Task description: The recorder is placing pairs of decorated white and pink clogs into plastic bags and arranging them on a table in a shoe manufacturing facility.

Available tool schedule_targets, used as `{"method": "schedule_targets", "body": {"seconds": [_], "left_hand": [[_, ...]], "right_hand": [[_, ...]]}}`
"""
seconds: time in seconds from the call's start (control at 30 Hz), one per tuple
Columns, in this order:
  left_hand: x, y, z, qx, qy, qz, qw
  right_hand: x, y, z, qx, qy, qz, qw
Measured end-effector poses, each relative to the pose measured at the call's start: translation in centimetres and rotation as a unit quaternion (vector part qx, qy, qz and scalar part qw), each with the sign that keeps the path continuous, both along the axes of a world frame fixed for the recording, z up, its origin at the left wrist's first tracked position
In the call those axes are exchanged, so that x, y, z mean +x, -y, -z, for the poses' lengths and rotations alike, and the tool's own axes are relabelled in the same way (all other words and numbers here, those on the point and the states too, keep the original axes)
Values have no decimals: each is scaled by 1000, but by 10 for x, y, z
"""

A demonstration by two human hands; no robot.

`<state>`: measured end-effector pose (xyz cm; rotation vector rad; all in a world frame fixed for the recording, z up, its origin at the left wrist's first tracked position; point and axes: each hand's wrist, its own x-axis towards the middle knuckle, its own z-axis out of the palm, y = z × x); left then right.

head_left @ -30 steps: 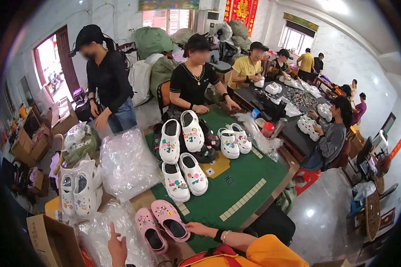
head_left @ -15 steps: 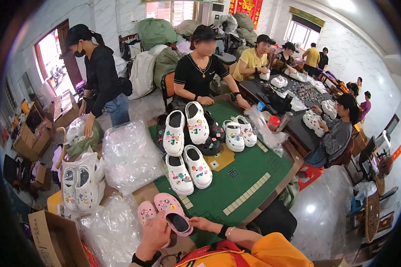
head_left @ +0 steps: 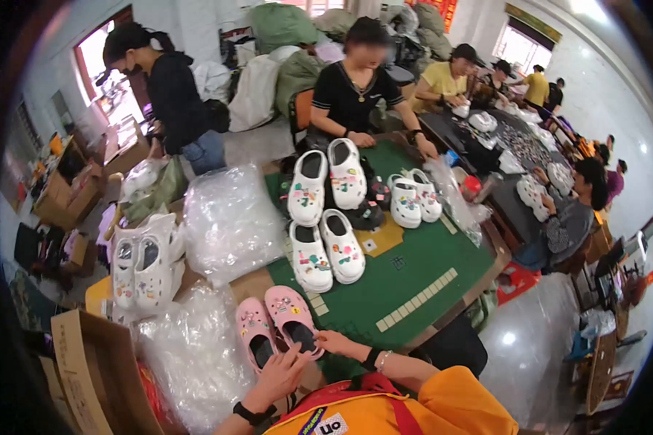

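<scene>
A pair of pink clogs with small colourful charms lies side by side at the near edge of the table: the left clog point(head_left: 253, 323) and the right clog point(head_left: 288, 308). My left hand point(head_left: 277, 378) reaches over the heel of the right clog, its fingers closed at the heel rim; the thumb is mostly hidden. From the other side, my right hand point(head_left: 339, 344) pinches the same clog's heel edge between thumb and fingers. Beyond them, several white clogs point(head_left: 313, 259) with charms stand on the green tabletop, some propped on black clogs point(head_left: 364, 215).
Clear plastic bags point(head_left: 228, 221) lie left of the green table point(head_left: 413, 264). A bag with white clogs point(head_left: 146, 264) and an open cardboard box point(head_left: 94, 370) are farther left. Across the table sits a person in black point(head_left: 355, 94); other people work at a dark table behind.
The left pink clog now shows fully beside the right one. My left hand has moved from the right clog's side to its heel. The person at far left has straightened up.
</scene>
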<state>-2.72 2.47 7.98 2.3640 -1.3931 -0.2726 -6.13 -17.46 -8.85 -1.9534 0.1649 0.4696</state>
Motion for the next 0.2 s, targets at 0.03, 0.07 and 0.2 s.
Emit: {"method": "schedule_targets", "body": {"seconds": [0.03,0.07,0.2], "left_hand": [[3,3,-5,-20,72,3,997],[3,2,-6,-39,143,7,989],[20,-14,2,-94,128,-68,985]], "right_hand": [[-3,-1,4,58,-28,34,997],[-5,-3,9,116,-56,69,989],[7,-15,2,179,-3,51,982]]}}
